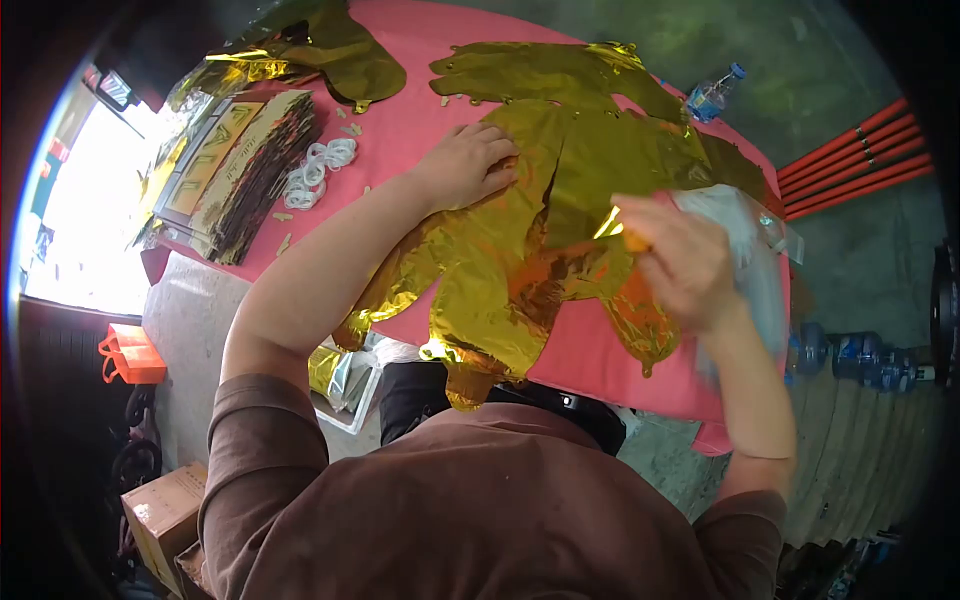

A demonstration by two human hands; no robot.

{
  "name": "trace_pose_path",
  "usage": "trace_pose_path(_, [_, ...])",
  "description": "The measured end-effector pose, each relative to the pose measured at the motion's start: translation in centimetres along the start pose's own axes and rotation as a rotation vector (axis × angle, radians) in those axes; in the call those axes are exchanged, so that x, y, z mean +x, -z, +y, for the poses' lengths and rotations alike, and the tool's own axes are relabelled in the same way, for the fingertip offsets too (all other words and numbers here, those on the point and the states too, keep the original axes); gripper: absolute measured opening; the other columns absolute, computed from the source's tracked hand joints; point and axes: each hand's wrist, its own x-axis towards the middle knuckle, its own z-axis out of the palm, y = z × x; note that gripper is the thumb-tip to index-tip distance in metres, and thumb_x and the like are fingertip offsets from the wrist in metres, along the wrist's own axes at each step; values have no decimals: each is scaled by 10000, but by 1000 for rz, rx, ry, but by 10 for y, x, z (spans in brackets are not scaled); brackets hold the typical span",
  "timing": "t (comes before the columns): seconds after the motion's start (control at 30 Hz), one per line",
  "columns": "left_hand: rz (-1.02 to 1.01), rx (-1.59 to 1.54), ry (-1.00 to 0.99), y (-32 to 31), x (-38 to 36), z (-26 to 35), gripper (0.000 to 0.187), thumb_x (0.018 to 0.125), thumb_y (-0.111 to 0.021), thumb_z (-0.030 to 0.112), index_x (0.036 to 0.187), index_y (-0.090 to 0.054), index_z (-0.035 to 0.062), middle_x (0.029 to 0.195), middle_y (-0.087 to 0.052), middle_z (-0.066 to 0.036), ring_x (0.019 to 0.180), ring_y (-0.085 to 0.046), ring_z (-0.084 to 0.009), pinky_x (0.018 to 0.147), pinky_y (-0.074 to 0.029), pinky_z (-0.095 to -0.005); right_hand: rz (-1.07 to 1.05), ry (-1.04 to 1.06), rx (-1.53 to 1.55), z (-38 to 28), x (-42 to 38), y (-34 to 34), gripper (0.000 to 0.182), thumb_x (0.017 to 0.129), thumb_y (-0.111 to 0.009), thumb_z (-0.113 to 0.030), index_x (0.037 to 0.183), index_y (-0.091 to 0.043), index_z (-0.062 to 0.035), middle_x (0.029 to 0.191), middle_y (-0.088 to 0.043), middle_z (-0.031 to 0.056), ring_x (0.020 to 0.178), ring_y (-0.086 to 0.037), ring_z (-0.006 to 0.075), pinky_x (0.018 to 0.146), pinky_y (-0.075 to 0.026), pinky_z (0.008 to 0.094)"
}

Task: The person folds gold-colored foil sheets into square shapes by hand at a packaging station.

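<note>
Flat gold foil sheets (480, 260), shaped like uninflated balloons, lie across the pink table (400, 140) and hang over its near edge. My left hand (468, 165) rests on the foil with its fingers spread a little. On the right, my right hand (685, 255) has its fingers curled round an edge of the gold foil and is slightly blurred. Below that hand a rounded foil end (643, 325) lies on the cloth. Clear plastic (735, 215) lies beside and partly behind my right hand.
At the left are stacked printed cards (240, 170) and white rings (318, 172). More gold foil (530, 72) lies at the back, near a water bottle (714, 93). Red poles (860, 155) stand right; a white crate (352, 415) sits below the table.
</note>
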Motion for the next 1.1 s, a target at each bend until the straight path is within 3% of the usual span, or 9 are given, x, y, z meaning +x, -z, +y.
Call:
trace_pose_path(0.1, [53,4,-28,-5,1,-2,339,852,-552,294,1092,-570,54,1148,-538,-101,1136,-467,-273,969,-346,-400,-65,-19,-7,-13,-9,-19,349,647,-583,49,993,-585,3,1030,-639,176,871,-653,299,722,-531,330])
trace_pose_path(0.17, [103,9,-49,-9,1,-5,327,850,-549,311,1066,-583,68,1089,-558,-85,1092,-491,-259,948,-356,-396,12,-25,53,-16,-10,-27,282,709,-574,34,990,-582,14,1022,-640,191,869,-658,289,688,-531,329])
trace_pose_path(0.37, [88,22,-46,-8,1,-5,336,845,-554,304,1085,-580,70,1093,-560,-81,1099,-489,-255,955,-353,-395,307,17,200,-22,1,-27,172,841,-502,-20,986,-558,53,1024,-624,255,902,-652,328,740,-528,341])
trace_pose_path(0.6, [4,-2,5,-1,1,-1,359,858,-548,277,1128,-555,41,1217,-516,-122,1176,-446,-285,989,-331,-407,279,54,247,-31,-6,-33,176,845,-492,-19,992,-554,56,1016,-620,275,914,-647,345,767,-519,338])
trace_pose_path(0.8, [33,-16,-17,-4,1,-4,334,866,-529,258,1112,-562,35,1182,-539,-124,1146,-470,-291,980,-340,-409,116,-151,50,-42,-19,-18,168,791,-588,1,958,-606,11,963,-659,172,759,-668,263,638,-530,301])
trace_pose_path(0.97, [65,-20,-36,-10,2,-8,311,871,-516,230,1106,-563,32,1163,-551,-122,1129,-484,-290,971,-350,-408,306,-540,218,-43,-19,-16,140,812,-562,21,945,-601,35,923,-665,159,706,-661,241,609,-526,281])
trace_pose_path(1.0, [84,-16,-39,-11,2,-9,312,865,-515,236,1112,-574,54,1145,-557,-105,1119,-486,-277,966,-351,-407,313,-556,225,-41,-19,-16,160,803,-556,38,959,-593,48,947,-662,168,782,-673,254,656,-537,294])
trace_pose_path(1.03, [102,-10,-42,-12,2,-10,315,860,-514,242,1117,-586,75,1127,-562,-88,1109,-488,-265,961,-351,-405,315,-556,225,-38,-18,-21,160,803,-556,38,959,-593,48,947,-662,168,782,-673,254,656,-537,294])
trace_pose_path(1.1, [102,-18,-39,-13,3,-11,316,858,-517,241,1115,-591,72,1129,-566,-92,1105,-494,-268,959,-354,-405,392,-260,120,-31,-16,-35,180,811,-551,39,986,-586,62,984,-654,189,856,-669,271,704,-539,314])
